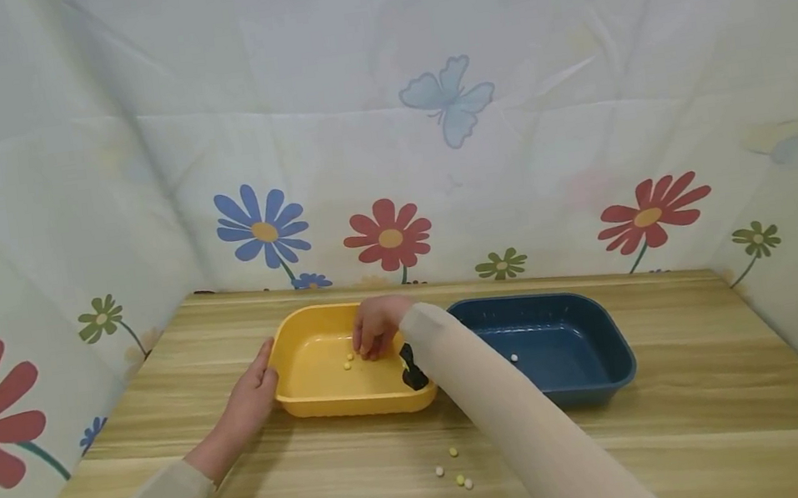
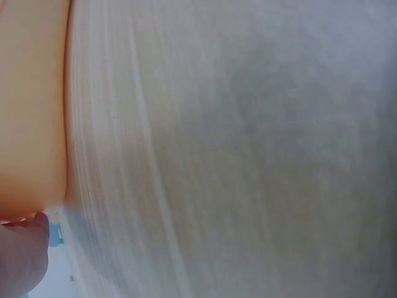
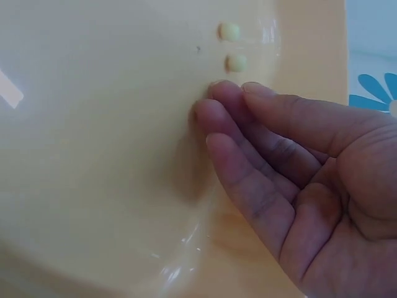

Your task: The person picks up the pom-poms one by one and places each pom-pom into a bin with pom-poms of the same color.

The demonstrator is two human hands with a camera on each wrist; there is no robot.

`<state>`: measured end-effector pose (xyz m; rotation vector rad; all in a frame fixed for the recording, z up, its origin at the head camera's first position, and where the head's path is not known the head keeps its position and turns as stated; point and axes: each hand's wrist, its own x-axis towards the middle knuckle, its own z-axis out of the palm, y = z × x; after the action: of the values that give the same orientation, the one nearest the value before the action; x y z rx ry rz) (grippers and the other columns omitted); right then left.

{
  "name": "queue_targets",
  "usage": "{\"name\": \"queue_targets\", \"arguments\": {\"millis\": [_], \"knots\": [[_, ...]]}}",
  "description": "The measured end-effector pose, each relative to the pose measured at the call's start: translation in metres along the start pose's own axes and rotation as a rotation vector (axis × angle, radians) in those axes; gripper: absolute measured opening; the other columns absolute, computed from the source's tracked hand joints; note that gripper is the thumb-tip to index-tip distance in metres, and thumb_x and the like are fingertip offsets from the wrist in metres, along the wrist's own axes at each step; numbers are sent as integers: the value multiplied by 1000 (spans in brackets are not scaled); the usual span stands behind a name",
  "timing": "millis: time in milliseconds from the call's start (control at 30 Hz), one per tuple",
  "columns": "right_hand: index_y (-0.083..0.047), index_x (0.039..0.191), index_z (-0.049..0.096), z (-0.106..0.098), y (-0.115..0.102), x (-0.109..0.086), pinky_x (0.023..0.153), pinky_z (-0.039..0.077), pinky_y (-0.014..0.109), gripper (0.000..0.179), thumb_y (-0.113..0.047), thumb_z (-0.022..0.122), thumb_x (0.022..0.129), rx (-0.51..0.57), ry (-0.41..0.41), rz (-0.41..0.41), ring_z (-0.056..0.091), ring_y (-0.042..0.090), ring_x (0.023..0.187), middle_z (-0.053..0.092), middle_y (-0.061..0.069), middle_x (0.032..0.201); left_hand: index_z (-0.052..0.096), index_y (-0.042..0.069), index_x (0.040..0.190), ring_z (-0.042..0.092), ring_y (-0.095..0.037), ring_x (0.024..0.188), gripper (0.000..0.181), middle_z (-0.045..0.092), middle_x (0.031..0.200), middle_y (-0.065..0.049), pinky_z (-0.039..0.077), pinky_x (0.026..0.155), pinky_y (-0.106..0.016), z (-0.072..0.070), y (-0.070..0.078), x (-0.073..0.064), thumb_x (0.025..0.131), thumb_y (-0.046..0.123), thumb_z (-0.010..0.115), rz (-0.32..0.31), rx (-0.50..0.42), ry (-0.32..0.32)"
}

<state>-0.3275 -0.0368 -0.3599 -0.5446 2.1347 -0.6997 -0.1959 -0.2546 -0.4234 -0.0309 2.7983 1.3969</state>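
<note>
A yellow plastic tub (image 1: 359, 406) stands on the table, and my left hand (image 1: 250, 393) rests against its left wall with the fingers along the side. Inside the tub, my right hand (image 1: 376, 326) reaches down with loosely bent fingers. In the right wrist view its thumb and fingertips (image 3: 226, 93) come close together near the tub's floor, with nothing visible between them. Right beside them lie two small pale-yellow balls, one closer (image 3: 236, 63) and one farther (image 3: 229, 31). The left wrist view shows mostly blurred table, with the left hand (image 2: 23, 261) at the tub's edge.
A dark blue tub (image 1: 599, 392) stands right of the yellow one, with a small white ball (image 1: 514, 357) in it. Several small white and yellow balls, one yellow (image 1: 453, 451), lie on the wooden table (image 1: 324, 486) in front. Flower-printed cloth (image 1: 539, 163) hangs behind.
</note>
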Motion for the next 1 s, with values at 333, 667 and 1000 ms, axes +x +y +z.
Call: {"name": "queue_targets", "arguments": {"millis": [333, 667, 1000], "knots": [[1, 108, 69, -15, 1, -12, 89, 64, 30, 14, -9, 64, 100, -71, 114, -172, 69, 25, 88, 69, 6, 90, 4, -1, 163, 7, -45, 159, 60, 3, 170, -25, 11, 132, -58, 1, -4, -1, 110, 15, 25, -17, -10, -11], [-5, 103, 71, -21, -12, -34, 85, 63, 25, 10, -13, 66, 99, -105, 148, -229, 67, 20, 87, 68, 4, 92, 6, -1, 163, 8, -46, 158, 60, 5, 170, -25, 12, 132, -58, 0, -2, -2, 110, 16, 26, -21, -3, -3], [-9, 106, 71, -26, -16, -56, 87, 63, 22, 13, -19, 70, 97, -134, 180, -237, 70, 34, 108, 71, 7, 101, 6, -2, 163, 9, -46, 159, 59, 5, 170, -26, 12, 132, -58, 1, -1, -1, 110, 15, 26, -9, -2, -8]]}}
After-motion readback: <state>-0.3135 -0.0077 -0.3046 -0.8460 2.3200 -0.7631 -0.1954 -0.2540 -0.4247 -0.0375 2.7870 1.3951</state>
